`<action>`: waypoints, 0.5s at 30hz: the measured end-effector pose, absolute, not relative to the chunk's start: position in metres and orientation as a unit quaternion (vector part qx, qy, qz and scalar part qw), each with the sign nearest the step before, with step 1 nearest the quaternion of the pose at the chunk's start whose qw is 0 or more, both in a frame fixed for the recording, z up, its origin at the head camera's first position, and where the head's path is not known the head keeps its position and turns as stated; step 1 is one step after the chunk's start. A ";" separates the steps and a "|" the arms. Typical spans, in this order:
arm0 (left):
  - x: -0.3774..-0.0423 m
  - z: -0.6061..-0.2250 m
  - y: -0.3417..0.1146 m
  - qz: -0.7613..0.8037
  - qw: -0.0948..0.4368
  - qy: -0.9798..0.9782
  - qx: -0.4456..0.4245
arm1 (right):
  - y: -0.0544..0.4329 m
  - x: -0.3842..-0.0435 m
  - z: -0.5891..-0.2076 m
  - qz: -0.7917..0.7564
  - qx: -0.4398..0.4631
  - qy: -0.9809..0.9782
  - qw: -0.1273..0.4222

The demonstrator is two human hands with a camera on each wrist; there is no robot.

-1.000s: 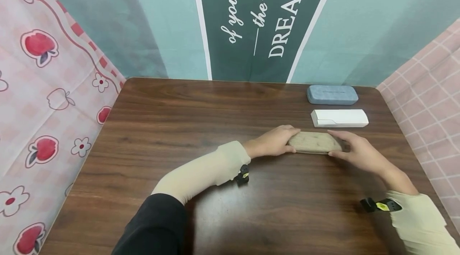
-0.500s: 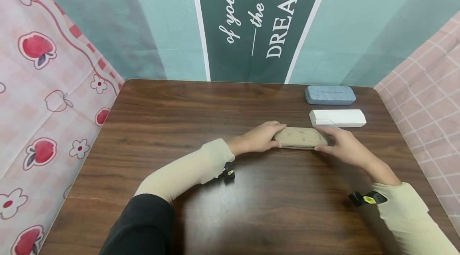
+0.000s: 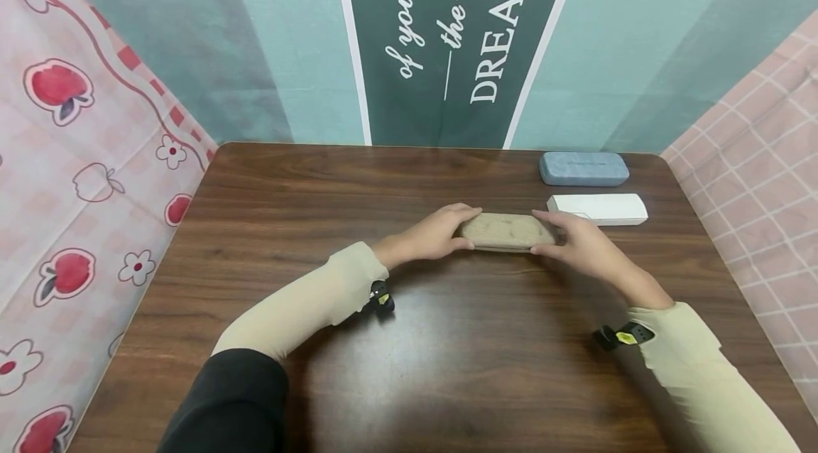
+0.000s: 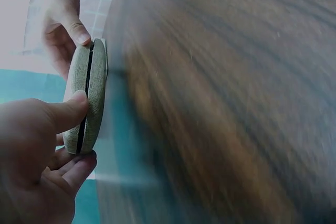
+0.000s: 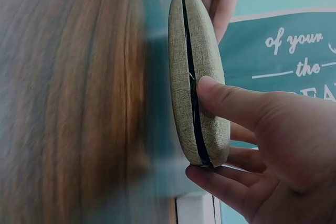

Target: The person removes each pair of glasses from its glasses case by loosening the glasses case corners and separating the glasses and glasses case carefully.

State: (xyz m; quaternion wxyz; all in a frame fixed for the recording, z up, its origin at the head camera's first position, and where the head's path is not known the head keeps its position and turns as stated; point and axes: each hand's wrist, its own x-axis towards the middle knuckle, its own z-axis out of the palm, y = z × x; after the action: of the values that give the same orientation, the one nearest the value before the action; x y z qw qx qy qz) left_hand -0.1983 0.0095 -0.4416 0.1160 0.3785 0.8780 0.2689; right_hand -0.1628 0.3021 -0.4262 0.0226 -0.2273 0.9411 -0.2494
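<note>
A beige fabric-covered glasses case point(image 3: 508, 231) is held between both hands, a little above the wooden table as the wrist views show. My left hand point(image 3: 434, 231) grips its left end, with the thumb point(image 4: 71, 113) on the near side by the seam. At the right end my right hand point(image 3: 584, 246) pinches the case, thumb point(image 5: 231, 98) against the seam and fingers curled under the end. A narrow dark gap runs along the seam of the case point(image 5: 181, 77) in the right wrist view.
Behind the right hand lies a white case point(image 3: 601, 209), and farther back a blue case point(image 3: 584, 169). The brown wooden table point(image 3: 409, 382) meets a teal cloth point(image 3: 307, 48) at the back and patterned cloths at both sides.
Both hands have carried the beige glasses case to the left and slightly toward the back of the table. The white and blue cases stay in place.
</note>
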 end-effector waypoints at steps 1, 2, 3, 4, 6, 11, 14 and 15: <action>-0.199 -0.441 0.007 0.272 0.116 0.878 0.377 | 0.299 -0.165 -0.426 -0.249 -0.226 0.941 0.024; -0.200 -0.441 0.004 0.274 0.115 0.878 0.376 | 0.297 -0.166 -0.425 -0.247 -0.226 0.942 0.025; -0.201 -0.440 0.001 0.277 0.115 0.878 0.374 | 0.294 -0.169 -0.425 -0.246 -0.227 0.942 0.025; -0.202 -0.440 -0.002 0.279 0.113 0.878 0.373 | 0.291 -0.171 -0.425 -0.245 -0.228 0.942 0.025; -0.204 -0.440 -0.008 0.285 0.108 0.877 0.372 | 0.286 -0.175 -0.424 -0.242 -0.232 0.942 0.026; -0.208 -0.442 -0.022 0.303 0.105 0.871 0.372 | 0.274 -0.183 -0.423 -0.243 -0.237 0.940 0.037; -0.211 -0.443 -0.029 0.307 0.107 0.872 0.366 | 0.267 -0.187 -0.423 -0.247 -0.242 0.937 0.041; -0.212 -0.443 -0.032 0.307 0.107 0.873 0.363 | 0.265 -0.188 -0.424 -0.248 -0.241 0.937 0.042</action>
State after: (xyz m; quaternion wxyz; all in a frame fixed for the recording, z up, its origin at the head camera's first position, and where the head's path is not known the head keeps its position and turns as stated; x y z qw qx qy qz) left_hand -0.2119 -0.0316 -0.4430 0.1075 0.3634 0.8730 0.3071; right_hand -0.1884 0.2648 -0.4236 0.0416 -0.2414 0.9373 -0.2478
